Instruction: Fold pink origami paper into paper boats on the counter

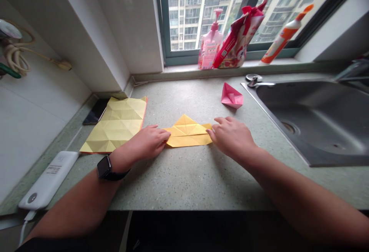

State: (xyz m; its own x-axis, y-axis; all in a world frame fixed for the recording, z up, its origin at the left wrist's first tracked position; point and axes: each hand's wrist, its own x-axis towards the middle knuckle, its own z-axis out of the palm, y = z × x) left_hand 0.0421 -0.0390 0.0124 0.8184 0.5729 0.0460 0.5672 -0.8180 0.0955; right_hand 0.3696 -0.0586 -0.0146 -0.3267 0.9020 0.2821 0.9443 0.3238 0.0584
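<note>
A folded sheet of yellow origami paper (187, 133) lies on the speckled countertop (184, 182), with a triangular peak at its far side and a flat band along the near side. My left hand (148, 142) pinches its left end between thumb and fingers. At the right end, my right hand (232, 134) holds the paper with the thumb at its edge and the fingers curled above. Beyond my right hand sits a pink folded paper boat (232, 96). Left of my left hand lies a creased pale yellow sheet (119, 123) with an orange edge showing beneath.
A steel sink (323, 117) is set in at the right. A white power bank (49, 181) and a dark phone (96, 111) lie on the left. On the windowsill stand a pink pump bottle (211, 44), a red bag (240, 38) and an orange-white bottle (285, 36).
</note>
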